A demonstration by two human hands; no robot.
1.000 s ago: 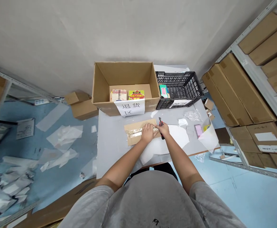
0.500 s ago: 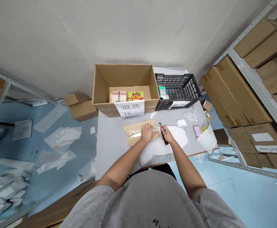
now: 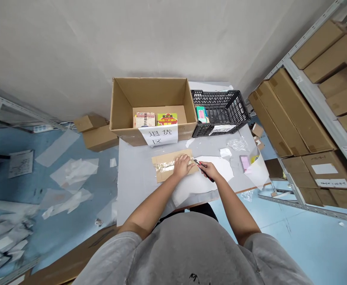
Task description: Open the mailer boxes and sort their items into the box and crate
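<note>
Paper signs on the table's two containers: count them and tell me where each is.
2 visible: one paper sign on the front of the cardboard box, another sign on the black crate's front. Far sides are hidden.

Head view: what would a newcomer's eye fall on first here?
Probably the big open cardboard box at the back of the table, with a white sign on its front and brightly printed packs inside. Right of it stands a black crate. Nearer the person, the left hand rests on a taped cardboard parcel; the right hand holds a red-and-black cutter.
</note>
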